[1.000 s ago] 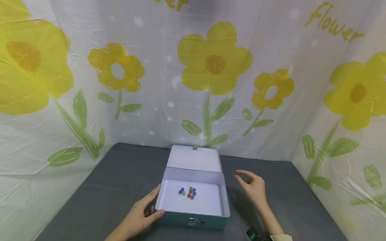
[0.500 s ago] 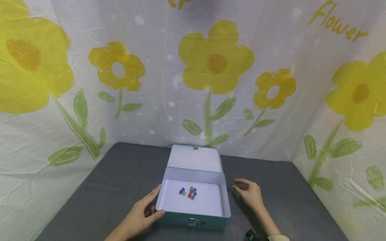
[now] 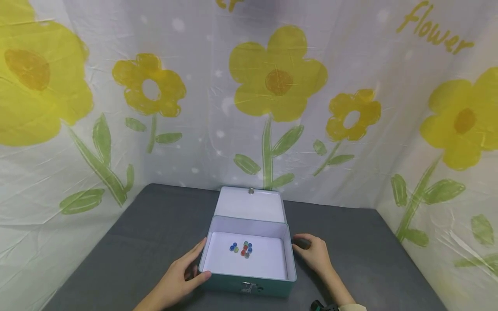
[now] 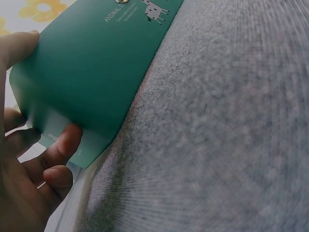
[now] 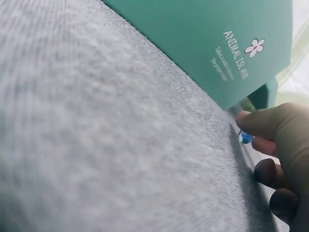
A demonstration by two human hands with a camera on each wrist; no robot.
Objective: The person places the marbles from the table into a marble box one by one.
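Note:
A green tin box (image 3: 223,281) with a white inside stands on the table, its lid (image 3: 250,206) tipped open to the back. Several glass marbles (image 3: 245,247) in blue, red, green and grey lie grouped on its floor. My left hand (image 3: 180,273) grips the near left corner, thumb at the front rim and fingers along the left side. Beyond the right wall, my right hand (image 3: 317,255) is low on the table. In the right wrist view its thumb and forefinger pinch a blue marble (image 5: 245,138), partly covered by the fingers; the head view hides this marble.
Dark grey cloth (image 3: 128,255) covers the table. A pale curtain (image 3: 206,142) printed with yellow flowers hangs behind and at both sides. A dark watch band (image 3: 324,306) is around my right wrist.
My right hand has come down and left to the box's right side, its fingers closing on the blue marble there. The left hand keeps its place on the box.

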